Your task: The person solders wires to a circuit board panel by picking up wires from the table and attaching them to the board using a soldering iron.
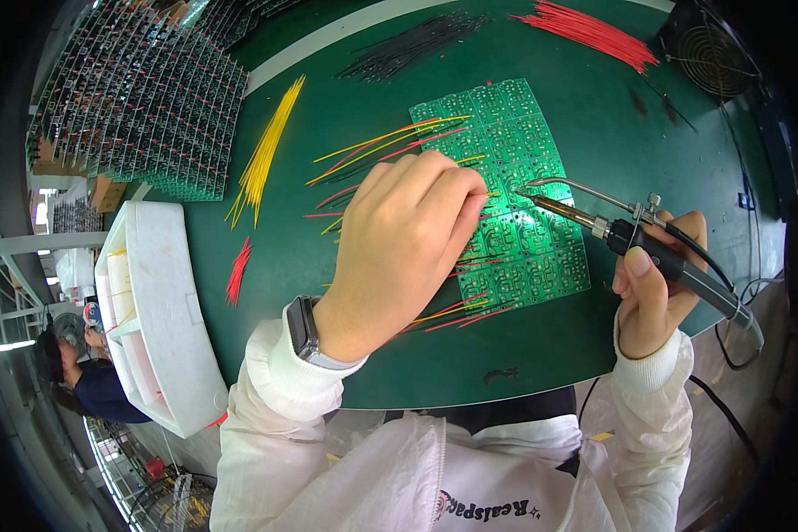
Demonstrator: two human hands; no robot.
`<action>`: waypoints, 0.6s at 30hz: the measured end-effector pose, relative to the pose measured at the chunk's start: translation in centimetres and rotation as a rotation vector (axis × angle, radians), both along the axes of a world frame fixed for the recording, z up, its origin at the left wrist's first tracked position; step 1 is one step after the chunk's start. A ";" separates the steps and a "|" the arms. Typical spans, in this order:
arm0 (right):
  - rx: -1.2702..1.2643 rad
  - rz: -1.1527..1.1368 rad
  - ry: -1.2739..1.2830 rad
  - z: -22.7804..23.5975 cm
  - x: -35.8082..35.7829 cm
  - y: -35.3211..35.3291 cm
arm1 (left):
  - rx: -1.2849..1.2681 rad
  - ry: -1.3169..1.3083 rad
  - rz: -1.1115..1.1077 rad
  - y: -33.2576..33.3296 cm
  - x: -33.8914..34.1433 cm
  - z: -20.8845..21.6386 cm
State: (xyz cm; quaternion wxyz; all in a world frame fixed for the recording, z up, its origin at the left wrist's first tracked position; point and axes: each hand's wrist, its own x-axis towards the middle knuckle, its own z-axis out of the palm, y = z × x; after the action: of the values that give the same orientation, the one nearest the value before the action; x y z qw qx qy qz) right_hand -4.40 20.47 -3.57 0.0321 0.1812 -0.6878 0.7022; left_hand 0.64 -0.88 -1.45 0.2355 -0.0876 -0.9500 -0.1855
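Left hand (408, 226) pinched closed over the board (545, 191), right hand (661, 288) wrapped around the iron (678, 263).
The left seems to grip a yellow wire (493, 194), perhaps steadying it near the iron's tip, which the right angles leftward. The board lies flat on the desk (616, 133); a yellow bundle (270, 151) lies left, a red bundle (590, 35) far right, probably sorted by colour.

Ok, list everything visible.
Circuit boards: one grid, green, centre
Assorted wires: many, multicoloured, on boards
Yellow wires: one bundle, left
Black wires: one pile, top
Red wires: two bundles, top right, left
Fan: one, black, top right
Stacked boards: many, green, top left
Bin: one, white, left
Table: one, green, beneath
Co-worker: one, dark top, left
Soldering iron: one, black, right
Watch: one, dark, left wrist
Left hand: one, over boards
Right hand: one, on iron
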 end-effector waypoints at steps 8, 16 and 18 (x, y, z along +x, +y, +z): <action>-0.018 -0.005 -0.094 0.2 0.3 0.0 | -0.019 -0.007 -0.021 0.1 0.1 -0.3; 0.038 0.019 -0.092 0.1 0.3 -0.3 | -0.065 0.014 -0.025 0.3 0.3 -0.3; 0.042 0.023 -0.093 0.2 0.3 -0.3 | -0.070 0.006 -0.027 0.3 0.4 -0.3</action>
State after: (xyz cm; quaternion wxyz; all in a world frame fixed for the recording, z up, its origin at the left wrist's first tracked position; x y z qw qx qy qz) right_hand -4.11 20.14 -3.39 -0.0116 0.1570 -0.7010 0.6955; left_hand 1.01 -0.54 -1.74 0.2324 -0.1094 -0.9540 -0.1549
